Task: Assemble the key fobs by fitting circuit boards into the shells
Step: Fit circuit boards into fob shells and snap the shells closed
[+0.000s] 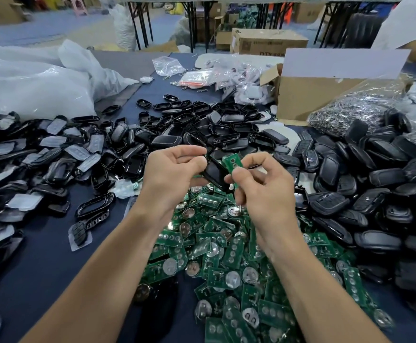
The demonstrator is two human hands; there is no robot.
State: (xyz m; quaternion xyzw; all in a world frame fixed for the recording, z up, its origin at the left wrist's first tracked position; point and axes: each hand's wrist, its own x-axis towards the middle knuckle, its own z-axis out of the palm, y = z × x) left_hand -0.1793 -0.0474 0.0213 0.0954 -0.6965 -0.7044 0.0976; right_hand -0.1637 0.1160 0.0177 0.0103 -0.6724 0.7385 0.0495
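A: What has the left hand got?

B: A glossy black shell, pinched between thumb and curled fingers and tilted toward the other hand. The right hand grips a green circuit board between thumb and forefinger, the other fingers folded in. The board's upper end stands just above the shell's edge, touching it or very nearly.

A: So is it seated?

B: Not yet, I'd say. Most of the board still shows outside the shell, so this looks like the moment of lining it up. Whether a corner has already caught inside, I cannot tell.

A: And the job overall?

B: A long way to go, by my reading. A deep heap of loose circuit boards lies on the dark table right under the wrists, many with round silver battery holders showing. Empty shells sprawl behind the hands, and shells with pale rubber pads crowd the left side.

A: Anything finished?

B: The matte black fobs piled at right may be closed units, but I can't confirm boards inside them. A cardboard box and a clear bag of metal rings wait farther back.
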